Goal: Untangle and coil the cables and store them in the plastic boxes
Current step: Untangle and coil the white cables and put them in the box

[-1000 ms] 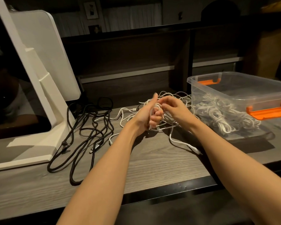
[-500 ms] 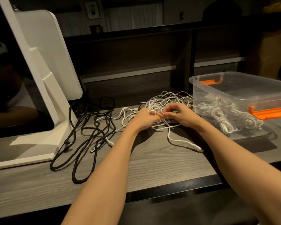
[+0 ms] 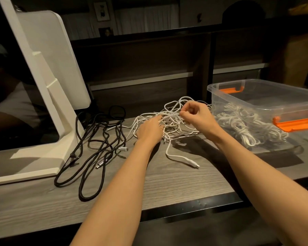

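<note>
While both hands work the white cable tangle [image 3: 174,119], right hand [image 3: 196,115] pinching, left hand [image 3: 149,128] flat, black cables [image 3: 89,148] left, plastic box [image 3: 267,110] right.

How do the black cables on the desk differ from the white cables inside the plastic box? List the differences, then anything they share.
1. The black cables lie in loose, sprawling loops; the white cables are bundled into coils.
2. The black cables rest on the open desk; the white ones sit inside the clear plastic box.

Shared: neither hand touches either group.
</note>
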The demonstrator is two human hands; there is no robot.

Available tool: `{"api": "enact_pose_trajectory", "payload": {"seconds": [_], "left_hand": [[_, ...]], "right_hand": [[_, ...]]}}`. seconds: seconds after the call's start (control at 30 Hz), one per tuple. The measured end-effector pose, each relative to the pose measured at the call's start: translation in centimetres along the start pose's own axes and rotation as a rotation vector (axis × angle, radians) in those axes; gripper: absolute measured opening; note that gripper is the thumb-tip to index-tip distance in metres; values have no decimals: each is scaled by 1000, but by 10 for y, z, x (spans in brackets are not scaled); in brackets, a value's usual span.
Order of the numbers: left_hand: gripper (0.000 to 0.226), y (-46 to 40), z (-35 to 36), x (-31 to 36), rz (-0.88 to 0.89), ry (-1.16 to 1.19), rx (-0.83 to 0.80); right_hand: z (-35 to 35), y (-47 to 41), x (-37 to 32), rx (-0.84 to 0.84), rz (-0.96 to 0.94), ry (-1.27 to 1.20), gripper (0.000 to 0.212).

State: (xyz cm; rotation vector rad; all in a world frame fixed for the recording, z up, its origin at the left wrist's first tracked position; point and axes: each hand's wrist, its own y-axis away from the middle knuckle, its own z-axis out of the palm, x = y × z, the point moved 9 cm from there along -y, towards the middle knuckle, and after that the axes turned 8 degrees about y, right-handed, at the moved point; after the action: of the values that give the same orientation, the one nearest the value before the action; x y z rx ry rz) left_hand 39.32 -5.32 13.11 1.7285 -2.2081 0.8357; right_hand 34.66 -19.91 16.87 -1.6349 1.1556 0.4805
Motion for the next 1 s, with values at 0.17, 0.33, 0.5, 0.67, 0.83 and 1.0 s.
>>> {"api": "enact_pose_trajectory", "payload": {"seconds": [0.17,0.33,0.5,0.67,0.83,1.0], "left_hand": [[51,-1,0,-18,-120,95,38],[40,-4,-10,-12,-53,380,62],[27,-2,-2,11,-2,788,-118],[32,10,13,22,-15,1031,-411],[43,11,15,29,-82,1277,-345],[38,11,8,31,-128,1527,-254]], "right_hand": [[28,12,21,-414,272,-321,16],[12,9,31,-231,231,-16,11],[-4,1,20,4,65,48,10],[-5,2,14,49,14,134,10],[-1,3,9,12,-26,152,13],[26,9,24,-315,52,257,9]]}}
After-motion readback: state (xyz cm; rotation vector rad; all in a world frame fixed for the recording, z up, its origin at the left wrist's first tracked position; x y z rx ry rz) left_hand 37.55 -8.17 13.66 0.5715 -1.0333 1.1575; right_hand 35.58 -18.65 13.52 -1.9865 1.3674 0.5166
